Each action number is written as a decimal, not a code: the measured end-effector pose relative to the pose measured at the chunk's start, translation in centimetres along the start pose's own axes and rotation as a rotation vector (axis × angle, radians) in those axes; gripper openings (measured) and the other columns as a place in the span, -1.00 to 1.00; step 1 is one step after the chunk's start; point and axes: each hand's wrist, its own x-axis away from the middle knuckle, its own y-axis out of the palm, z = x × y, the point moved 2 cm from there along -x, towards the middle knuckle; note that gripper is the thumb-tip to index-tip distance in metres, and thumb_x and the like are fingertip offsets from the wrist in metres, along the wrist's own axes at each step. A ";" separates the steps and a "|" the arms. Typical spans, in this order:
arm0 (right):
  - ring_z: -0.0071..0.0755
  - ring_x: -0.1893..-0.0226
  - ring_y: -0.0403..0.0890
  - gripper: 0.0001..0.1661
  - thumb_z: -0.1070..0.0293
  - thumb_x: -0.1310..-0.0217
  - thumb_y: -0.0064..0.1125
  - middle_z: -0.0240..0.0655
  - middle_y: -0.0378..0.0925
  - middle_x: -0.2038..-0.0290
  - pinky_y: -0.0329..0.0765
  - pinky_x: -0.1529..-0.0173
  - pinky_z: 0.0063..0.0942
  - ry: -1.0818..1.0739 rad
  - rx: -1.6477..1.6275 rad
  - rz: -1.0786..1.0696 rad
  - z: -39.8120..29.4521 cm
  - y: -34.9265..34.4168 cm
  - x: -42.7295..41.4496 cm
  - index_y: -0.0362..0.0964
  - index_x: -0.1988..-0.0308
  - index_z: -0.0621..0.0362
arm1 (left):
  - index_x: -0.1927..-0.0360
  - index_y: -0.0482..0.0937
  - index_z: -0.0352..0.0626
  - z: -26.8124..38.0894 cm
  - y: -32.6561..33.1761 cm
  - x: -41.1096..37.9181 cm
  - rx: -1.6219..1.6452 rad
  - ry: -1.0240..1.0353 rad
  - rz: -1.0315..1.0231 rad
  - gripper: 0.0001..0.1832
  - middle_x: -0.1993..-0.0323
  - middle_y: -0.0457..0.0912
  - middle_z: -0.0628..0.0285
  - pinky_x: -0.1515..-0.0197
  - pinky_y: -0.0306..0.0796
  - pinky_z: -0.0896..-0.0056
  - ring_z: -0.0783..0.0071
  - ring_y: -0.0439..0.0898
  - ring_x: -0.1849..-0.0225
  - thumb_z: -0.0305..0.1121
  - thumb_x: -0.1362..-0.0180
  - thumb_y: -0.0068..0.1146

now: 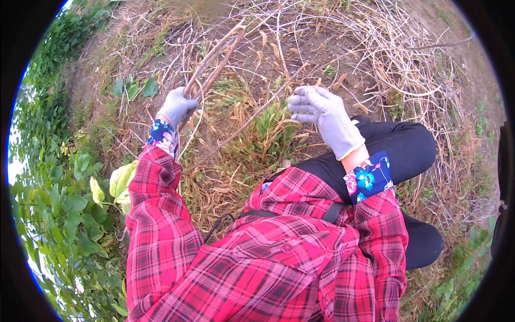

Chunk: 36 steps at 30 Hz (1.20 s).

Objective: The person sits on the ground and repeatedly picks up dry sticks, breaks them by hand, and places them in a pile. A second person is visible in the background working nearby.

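My left hand (177, 106), in a pale grey work glove, is closed around a few brown woody sticks (215, 56) that point up and to the right. A thin pale stem (197, 124) curves down beside that grip. My right hand (318, 106), gloved the same way, is raised over the ground with nothing in it; its fingers are slightly apart. Between the hands a long thin twig (261, 108) runs diagonally, its upper end near my right fingertips, apart from them as far as I can see. The lower ends of the held sticks are partly hidden by my hand.
A heap of dry stalks (394, 52) lies at upper right. Green leafy vines (72, 209) line the left side. Below my hands is a tuft of grass (265, 137) amid dry straw. My bent knee in black trousers (402, 149) is at right.
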 end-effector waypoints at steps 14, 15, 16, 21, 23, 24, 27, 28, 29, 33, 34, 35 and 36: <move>-0.33 0.24 0.60 -0.65 0.23 -0.31 -0.03 -0.20 0.55 0.25 0.54 0.12 -0.41 -0.055 0.132 0.198 -1.0 -0.9 2.6 0.40 0.08 0.29 | 0.15 0.49 -0.33 -15.8 8.8 -1.7 -0.364 -0.366 -0.053 -0.55 0.36 0.61 -0.04 0.19 0.48 0.23 0.13 0.62 0.28 -0.24 0.08 0.23; -0.33 0.23 0.60 -0.65 0.24 -0.32 -0.04 -0.20 0.55 0.25 0.54 0.11 -0.41 -0.080 0.116 0.206 -1.7 -0.9 3.4 0.40 0.08 0.30 | 0.14 0.49 -0.31 -15.4 8.8 -2.1 -0.487 -0.308 -0.071 -0.53 0.29 0.62 -0.07 0.09 0.47 0.20 0.09 0.62 0.19 -0.19 0.07 0.21; -0.33 0.23 0.60 -0.66 0.26 -0.32 -0.05 -0.20 0.56 0.25 0.54 0.11 -0.41 -0.109 0.098 0.219 -2.5 -0.9 4.6 0.39 0.07 0.31 | 0.12 0.50 -0.29 -15.7 9.0 -2.6 -0.578 -0.308 -0.083 -0.51 0.19 0.60 -0.12 0.02 0.44 0.15 0.06 0.59 0.09 -0.13 0.05 0.18; -0.27 0.22 0.60 -0.67 0.30 -0.34 -0.09 -0.15 0.56 0.26 0.54 0.09 -0.37 -0.392 -0.005 0.193 -8.2 -1.7 11.7 0.38 0.08 0.35 | -0.24 0.10 -0.39 -14.5 7.5 -2.7 -0.725 -0.299 -0.040 -0.07 0.09 0.53 -0.23 -0.06 0.39 0.12 -0.06 0.53 0.00 0.07 0.06 0.16; -0.18 0.20 0.60 -0.66 0.30 -0.36 -0.15 -0.11 0.56 0.25 0.54 0.08 -0.28 -0.583 0.008 0.233 -10.1 -3.3 15.4 0.35 0.06 0.36 | -0.29 -0.06 -0.41 -16.7 6.9 -3.6 -0.723 -0.353 -0.026 0.00 0.09 0.54 -0.21 -0.06 0.40 0.15 -0.03 0.54 0.00 -0.08 0.09 0.23; -0.17 0.19 0.60 -0.65 0.29 -0.37 -0.16 -0.10 0.56 0.25 0.54 0.07 -0.26 -0.666 0.048 0.283 -11.1 -4.6 17.5 0.34 0.06 0.37 | -0.25 0.06 -0.42 -17.1 7.0 -4.3 -0.679 -0.367 -0.007 -0.10 0.14 0.56 -0.22 -0.04 0.41 0.18 -0.03 0.55 0.02 -0.18 0.11 0.22; -0.13 0.18 0.60 -0.62 0.24 -0.38 -0.18 -0.09 0.53 0.21 0.55 0.03 -0.21 -0.827 -0.005 0.483 -11.2 -10.4 22.7 0.32 0.04 0.36 | -0.07 0.33 -0.53 -24.5 3.9 -7.6 -0.093 -0.243 0.210 -0.19 0.24 0.59 -0.19 0.13 0.43 0.25 0.01 0.60 0.22 -0.14 0.20 0.28; -0.13 0.18 0.60 -0.62 0.24 -0.37 -0.18 -0.10 0.53 0.22 0.55 0.03 -0.20 -0.853 -0.040 0.597 -10.7 -12.7 25.5 0.32 0.05 0.35 | 0.03 0.41 -0.56 -19.1 6.8 -6.8 -0.027 -0.251 0.215 -0.25 0.23 0.59 -0.21 0.14 0.43 0.23 0.05 0.61 0.21 -0.09 0.18 0.27; -0.13 0.18 0.60 -0.63 0.24 -0.37 -0.17 -0.11 0.53 0.23 0.55 0.03 -0.19 -0.855 -0.177 0.582 -9.5 -15.9 25.8 0.32 0.05 0.34 | 0.05 0.46 -0.50 -26.7 0.6 -8.8 -0.620 -0.113 0.243 -0.27 0.19 0.59 -0.18 0.14 0.44 0.20 0.05 0.62 0.19 -0.01 0.15 0.25; -0.20 0.24 0.60 -0.64 0.24 -0.31 -0.07 -0.18 0.53 0.29 0.57 0.08 -0.25 -0.746 -0.275 0.868 -4.7 -22.0 30.9 0.34 0.07 0.33 | -0.03 0.47 -0.30 -11.8 3.7 -7.9 -0.805 -0.075 0.002 -0.36 0.14 0.57 -0.15 0.03 0.42 0.19 -0.01 0.57 0.07 -0.05 0.07 0.16; -0.22 0.25 0.60 -0.64 0.24 -0.30 -0.05 -0.19 0.53 0.30 0.57 0.09 -0.27 -0.749 -0.255 0.871 -4.2 -22.0 30.1 0.35 0.09 0.33 | -0.04 0.47 -0.26 -10.2 3.2 -9.0 -0.801 -0.011 0.055 -0.39 0.14 0.57 -0.15 0.01 0.41 0.19 -0.02 0.55 0.05 -0.07 0.05 0.15; -0.24 0.26 0.60 -0.65 0.24 -0.29 -0.03 -0.20 0.53 0.31 0.57 0.10 -0.28 -0.754 -0.234 0.875 -3.9 -22.0 29.0 0.36 0.10 0.33 | -0.05 0.46 -0.24 -9.2 2.8 -12.1 -0.756 0.140 0.193 -0.41 0.12 0.57 -0.16 -0.03 0.38 0.18 0.00 0.54 0.03 -0.10 0.02 0.13; -0.28 0.28 0.60 -0.65 0.24 -0.28 0.00 -0.21 0.52 0.31 0.58 0.13 -0.32 -0.746 -0.159 0.906 -4.2 -21.6 28.3 0.37 0.11 0.33 | -0.07 0.44 -0.26 -3.1 5.2 -10.8 -0.646 0.206 0.154 -0.42 0.09 0.56 -0.15 -0.04 0.37 0.18 -0.01 0.55 0.04 -0.11 -0.01 0.12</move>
